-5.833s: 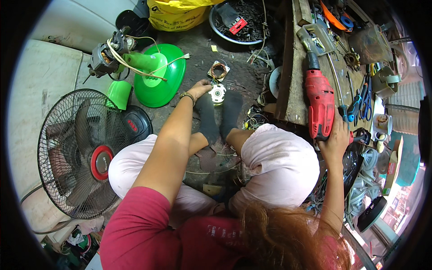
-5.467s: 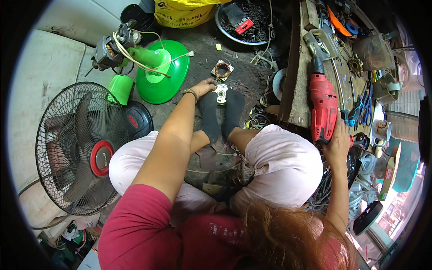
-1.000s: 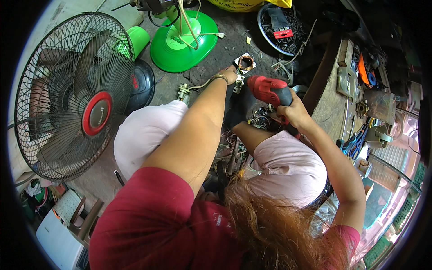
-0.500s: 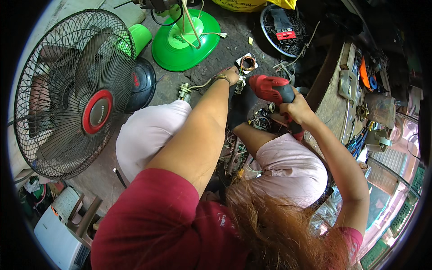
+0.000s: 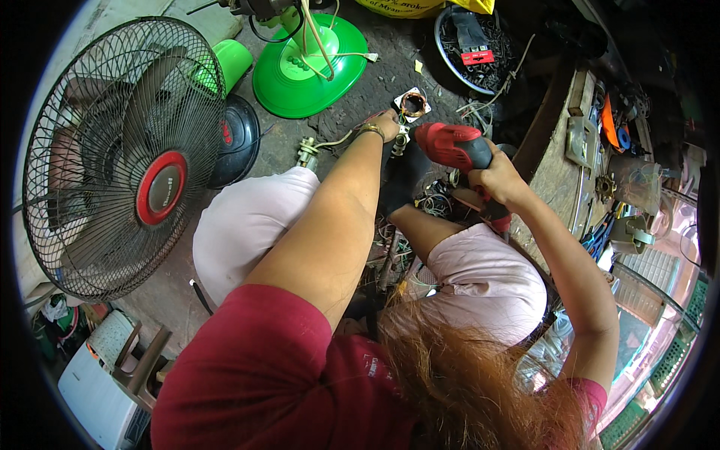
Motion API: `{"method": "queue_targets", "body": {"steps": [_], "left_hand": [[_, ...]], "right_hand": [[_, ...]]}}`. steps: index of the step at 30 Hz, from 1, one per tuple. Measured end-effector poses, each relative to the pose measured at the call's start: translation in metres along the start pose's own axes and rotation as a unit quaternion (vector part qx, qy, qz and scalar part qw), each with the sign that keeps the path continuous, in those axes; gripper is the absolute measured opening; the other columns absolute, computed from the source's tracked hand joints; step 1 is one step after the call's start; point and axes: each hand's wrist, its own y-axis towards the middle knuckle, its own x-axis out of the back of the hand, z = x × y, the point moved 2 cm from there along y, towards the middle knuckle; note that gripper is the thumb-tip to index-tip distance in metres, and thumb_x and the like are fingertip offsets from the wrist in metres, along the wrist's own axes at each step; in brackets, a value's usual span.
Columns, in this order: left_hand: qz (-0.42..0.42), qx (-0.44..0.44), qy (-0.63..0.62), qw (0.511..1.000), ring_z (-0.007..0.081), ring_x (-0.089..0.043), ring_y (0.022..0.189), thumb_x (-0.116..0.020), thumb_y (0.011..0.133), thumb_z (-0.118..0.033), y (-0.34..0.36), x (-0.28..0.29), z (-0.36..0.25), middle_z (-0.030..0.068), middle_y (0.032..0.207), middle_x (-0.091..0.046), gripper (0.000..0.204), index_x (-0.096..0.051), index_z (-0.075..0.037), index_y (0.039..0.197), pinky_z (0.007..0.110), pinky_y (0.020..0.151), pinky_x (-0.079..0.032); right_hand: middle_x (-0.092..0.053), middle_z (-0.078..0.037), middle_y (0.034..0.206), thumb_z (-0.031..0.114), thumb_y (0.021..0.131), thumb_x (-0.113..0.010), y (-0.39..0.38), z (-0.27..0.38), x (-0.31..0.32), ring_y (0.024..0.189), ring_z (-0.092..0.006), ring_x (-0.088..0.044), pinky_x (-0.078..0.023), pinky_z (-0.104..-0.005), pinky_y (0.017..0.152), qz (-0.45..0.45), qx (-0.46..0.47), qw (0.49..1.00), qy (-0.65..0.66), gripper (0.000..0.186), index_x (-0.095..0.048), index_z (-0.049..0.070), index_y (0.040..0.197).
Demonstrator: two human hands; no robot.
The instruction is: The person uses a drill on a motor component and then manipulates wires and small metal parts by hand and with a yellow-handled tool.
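My right hand (image 5: pixel 499 178) is wrapped round the grip of a red and dark-grey power drill (image 5: pixel 454 146). The drill's nose points left, at a small silvery metal motor part (image 5: pixel 402 138) low between my feet. My left hand (image 5: pixel 386 126) reaches down to that part, its fingers closed at the upper edge of it; the fingertips are partly hidden. Just beyond them lies a motor stator (image 5: pixel 412 105) with a copper winding in a pale square frame. Whether the drill's tip touches the metal part cannot be made out.
On the left stands a black fan cage (image 5: pixel 90 187) with a red hub. A green fan base (image 5: pixel 330 86) is ahead, beside a basin (image 5: pixel 444 56) of small dark parts. A wooden bench (image 5: pixel 551 176) with tools runs along the right. Loose wires (image 5: pixel 435 201) lie between my legs.
The drill and my right hand have shifted very slightly; the drill still points at the metal part. My left hand stays in place.
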Motion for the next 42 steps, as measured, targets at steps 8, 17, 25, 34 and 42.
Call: {"method": "queue_targets", "body": {"steps": [8,17,25,34,42], "left_hand": [[0.000,-0.006,0.007,1.000,0.0335,-0.058,0.112,-0.055,0.083,-0.024,-0.004,0.001,-0.003,0.0173,0.118,-0.062,0.033,-0.057,-0.014,0.114,0.042,0.094,-0.044],[-0.007,0.002,0.001,1.000,0.0344,-0.057,0.114,-0.055,0.083,-0.024,-0.002,0.000,-0.003,0.0176,0.121,-0.061,0.033,-0.057,-0.013,0.114,0.042,0.094,-0.044],[-0.010,0.001,-0.001,1.000,0.0339,-0.057,0.114,-0.055,0.083,-0.022,-0.005,0.001,-0.003,0.0170,0.121,-0.061,0.031,-0.058,-0.013,0.112,0.041,0.095,-0.044],[-0.001,-0.003,-0.014,1.000,0.0338,-0.057,0.114,-0.055,0.083,-0.022,-0.004,-0.001,-0.007,0.0179,0.120,-0.061,0.030,-0.059,-0.012,0.111,0.041,0.095,-0.044],[-0.020,-0.008,0.016,1.000,0.0343,-0.055,0.117,-0.056,0.084,-0.024,0.009,-0.004,0.006,0.0191,0.121,-0.061,0.031,-0.057,-0.012,0.112,0.042,0.098,-0.042]], "right_hand": [[-0.058,-0.005,0.071,0.002,0.069,-0.061,0.001,0.002,-0.001,0.055,-0.0126,-0.054,-0.044,-0.0280,0.048,-0.003,0.001,1.000,-0.013,0.062,-0.044,0.000,0.129],[-0.059,-0.005,0.071,0.003,0.069,-0.061,0.002,0.006,0.001,0.055,-0.0137,-0.054,-0.045,-0.0288,0.049,0.000,0.011,1.000,-0.025,0.063,-0.044,0.000,0.129],[-0.059,-0.006,0.071,0.004,0.068,-0.062,0.002,0.005,-0.001,0.055,-0.0140,-0.054,-0.045,-0.0291,0.050,0.001,0.000,1.000,-0.028,0.066,-0.043,0.001,0.131],[-0.063,-0.011,0.077,0.007,0.068,-0.064,0.005,-0.001,0.001,0.064,-0.0192,-0.060,-0.050,-0.0320,0.060,-0.011,0.010,0.995,-0.096,0.068,-0.044,0.001,0.132],[-0.064,-0.013,0.082,0.008,0.066,-0.064,0.007,-0.003,-0.005,0.066,-0.0197,-0.062,-0.051,-0.0322,0.062,-0.023,0.034,0.994,-0.106,0.068,-0.045,0.000,0.131]]}}
